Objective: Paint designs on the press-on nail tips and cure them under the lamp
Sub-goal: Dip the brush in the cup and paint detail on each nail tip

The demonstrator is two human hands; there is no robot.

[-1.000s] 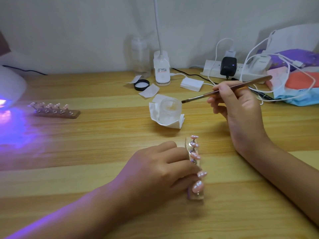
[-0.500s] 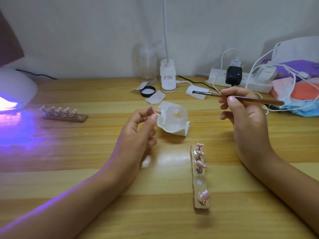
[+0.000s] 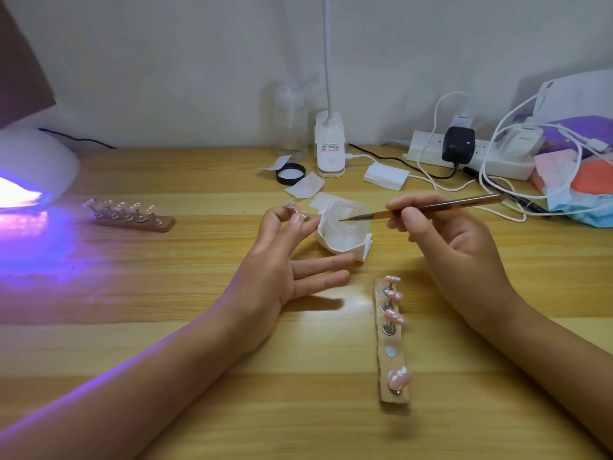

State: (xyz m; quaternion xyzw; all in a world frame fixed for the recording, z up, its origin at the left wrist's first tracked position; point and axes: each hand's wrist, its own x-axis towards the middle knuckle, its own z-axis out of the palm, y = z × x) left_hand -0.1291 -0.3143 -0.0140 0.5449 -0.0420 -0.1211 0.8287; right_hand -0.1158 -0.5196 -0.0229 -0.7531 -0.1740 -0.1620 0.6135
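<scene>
My left hand (image 3: pixel 282 260) pinches a small nail tip on its metal stand (image 3: pixel 296 211) between thumb and forefinger, raised above the table with the other fingers spread. My right hand (image 3: pixel 444 237) grips a thin brown brush (image 3: pixel 431 209) whose tip points left over a small clear cup (image 3: pixel 345 224) wrapped in white paper. A wooden holder strip (image 3: pixel 393 343) with three pink painted tips and one bare magnet lies in front of my right wrist. A second strip of tips (image 3: pixel 129 214) lies at the left near the glowing purple curing lamp (image 3: pixel 30 174).
At the back stand a clear bottle (image 3: pixel 291 127), a white desk lamp base (image 3: pixel 330 147), a black lid (image 3: pixel 290 173), paper pads, a power strip (image 3: pixel 464 157) with chargers and white cables, and a pile of bags and masks (image 3: pixel 577 167) at the right.
My left hand lifted a tip off the near strip and raised it. My right hand swung the brush down so its tip now points at the cup.
</scene>
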